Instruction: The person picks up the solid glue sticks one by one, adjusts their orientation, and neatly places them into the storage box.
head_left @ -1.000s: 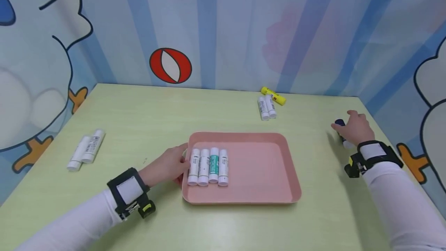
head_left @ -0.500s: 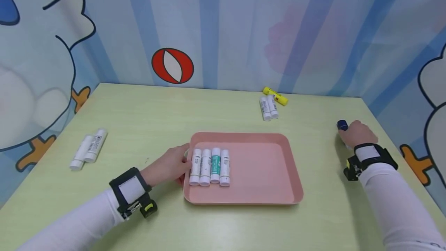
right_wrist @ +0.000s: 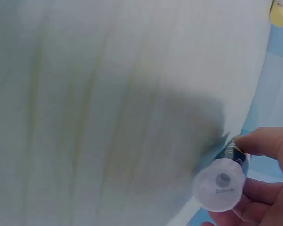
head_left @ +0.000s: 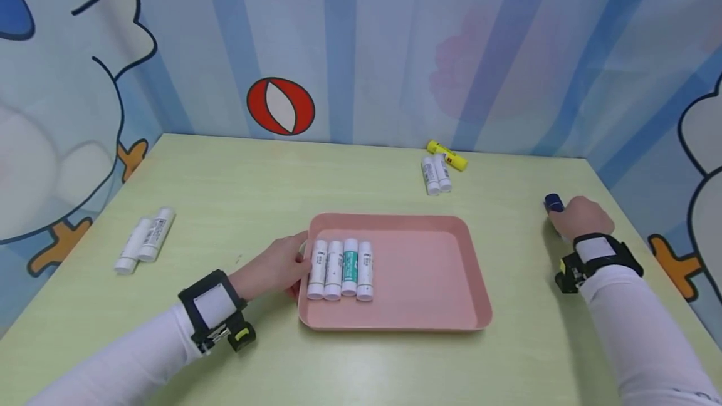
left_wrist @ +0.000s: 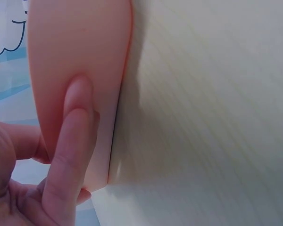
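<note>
We are curling our right hand (head_left: 578,217) around a small glue stick with a dark blue cap (head_left: 554,203), gripping it near the pale green table's (head_left: 237,187) edge at about three o'clock from the shallow pink plastic tray (head_left: 423,281). Our left hand (head_left: 276,266) is holding that tray's nine o'clock rim, fingers pressing flat along its outer wall, beside a row of four capped white glue sticks (head_left: 340,269) lying inside.

Both arms wear long white sleeves. Behind the left hand (head_left: 274,266) and the right hand (head_left: 580,217) sits a black wrist strap with a white patch and a small yellow-and-black device.
</note>
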A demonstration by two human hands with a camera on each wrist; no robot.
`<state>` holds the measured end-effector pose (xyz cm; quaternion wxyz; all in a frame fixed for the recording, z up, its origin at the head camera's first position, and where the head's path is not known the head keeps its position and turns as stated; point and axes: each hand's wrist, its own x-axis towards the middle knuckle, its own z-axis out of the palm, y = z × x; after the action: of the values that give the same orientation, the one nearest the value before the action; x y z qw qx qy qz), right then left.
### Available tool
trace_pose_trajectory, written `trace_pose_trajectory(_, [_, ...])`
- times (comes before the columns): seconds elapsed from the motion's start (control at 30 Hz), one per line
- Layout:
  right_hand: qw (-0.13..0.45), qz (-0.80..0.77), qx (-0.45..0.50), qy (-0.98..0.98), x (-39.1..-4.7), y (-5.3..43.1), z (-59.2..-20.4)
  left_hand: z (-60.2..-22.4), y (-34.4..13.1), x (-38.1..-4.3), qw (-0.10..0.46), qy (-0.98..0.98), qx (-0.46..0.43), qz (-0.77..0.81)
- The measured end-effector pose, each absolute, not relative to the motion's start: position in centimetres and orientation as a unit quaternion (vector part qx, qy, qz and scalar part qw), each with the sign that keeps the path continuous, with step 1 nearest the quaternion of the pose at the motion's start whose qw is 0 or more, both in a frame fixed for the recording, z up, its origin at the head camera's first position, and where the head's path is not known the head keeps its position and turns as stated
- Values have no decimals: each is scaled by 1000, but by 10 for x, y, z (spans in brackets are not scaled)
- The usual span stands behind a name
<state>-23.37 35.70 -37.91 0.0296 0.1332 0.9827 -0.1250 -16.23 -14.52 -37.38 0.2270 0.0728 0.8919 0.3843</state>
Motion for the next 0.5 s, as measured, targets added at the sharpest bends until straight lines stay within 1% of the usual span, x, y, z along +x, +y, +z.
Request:
trace_pose_trajectory(0.13, [-1, -143, 102, 984, -235, 347, -373, -374, -146, -162, 226, 893, 74, 383])
trace_pose_trajectory(0.27, [-27, -163, 54, 985, -236, 323, -359, -374, -146, -163, 224, 894, 74, 380])
trace_pose_trajectory(0.37, [-29, -170, 20, 985, -234, 298, -347, -374, -146, -163, 225, 893, 78, 382])
trace_pose_trajectory(0.5, [-11, -207, -11, 978, -229, 263, -332, -374, -146, -163, 225, 891, 82, 385])
